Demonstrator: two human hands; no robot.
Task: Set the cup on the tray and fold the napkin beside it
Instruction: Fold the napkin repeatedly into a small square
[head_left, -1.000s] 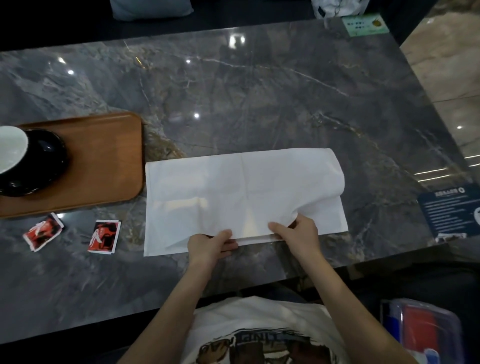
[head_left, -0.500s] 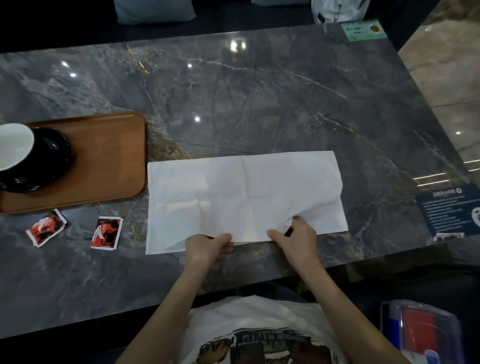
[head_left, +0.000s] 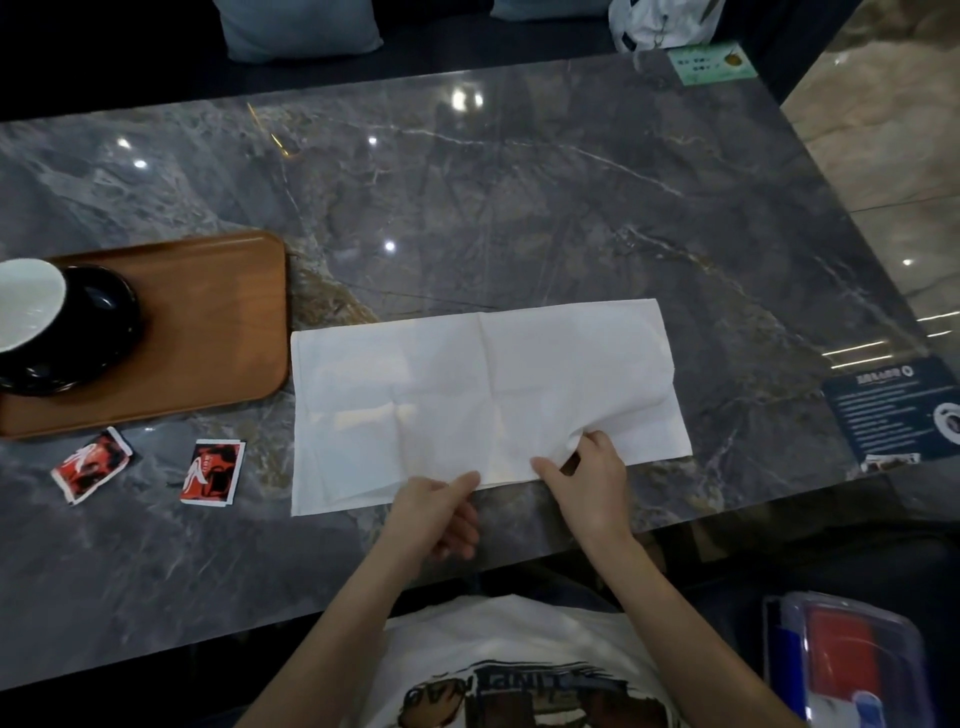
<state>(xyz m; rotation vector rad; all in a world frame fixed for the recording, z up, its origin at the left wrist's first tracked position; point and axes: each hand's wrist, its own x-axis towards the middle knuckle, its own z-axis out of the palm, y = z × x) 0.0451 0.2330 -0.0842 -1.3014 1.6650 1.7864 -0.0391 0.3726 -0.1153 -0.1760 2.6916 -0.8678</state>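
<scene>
Flattening since a second ago, the napkin (head_left: 483, 400) lies half-folded beside the tray (head_left: 208, 332), its near edge pinched by left hand (head_left: 441, 512) and right hand (head_left: 587, 486).

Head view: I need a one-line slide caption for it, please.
Both hands, left hand and right hand, pinch the near edge of the white napkin beside the tray holding the cup.

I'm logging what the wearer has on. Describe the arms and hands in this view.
Both forearms are bare, with no sleeves reaching them. The left hand and right hand wear no gloves, and no rings or watch are visible. Below them shows a white T-shirt with a dark printed graphic and lettering.
</scene>
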